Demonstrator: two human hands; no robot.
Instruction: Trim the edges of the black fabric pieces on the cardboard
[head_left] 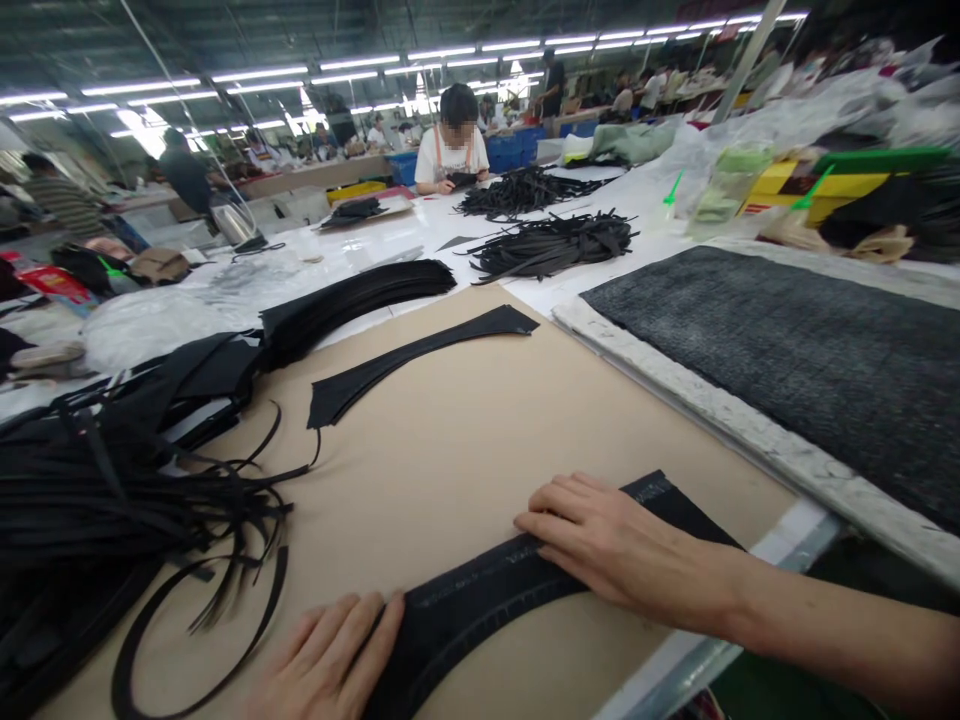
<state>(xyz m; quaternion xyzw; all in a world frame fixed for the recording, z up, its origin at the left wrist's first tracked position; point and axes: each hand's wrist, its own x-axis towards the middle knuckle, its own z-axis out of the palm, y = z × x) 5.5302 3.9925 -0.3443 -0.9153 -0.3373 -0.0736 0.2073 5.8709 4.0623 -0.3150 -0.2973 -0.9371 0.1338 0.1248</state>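
Observation:
A black curved piece of sheet material (pixel 480 600), perhaps fabric, lies near the front of the tan board, with faint pale marks along its edges. My left hand (pixel 334 655) rests flat on its left end, fingers stretched out and slightly blurred. Bent over the upper edge, the fingers of my right hand (pixel 600 535) press on the middle-right part, the thumb lower down on the piece. Farther back on the board lies a small stack of similar black curved pieces (pixel 420 358), apart from both hands.
The tan board (pixel 450 440) covers the near table. Tangled black strips (pixel 90 510) spill over at left, beside a thick curved stack (pixel 360 305). A slab with dark grey sheet (pixel 787 360) stands at right. Across the table a person (pixel 452 150) works behind strip bundles (pixel 555 245).

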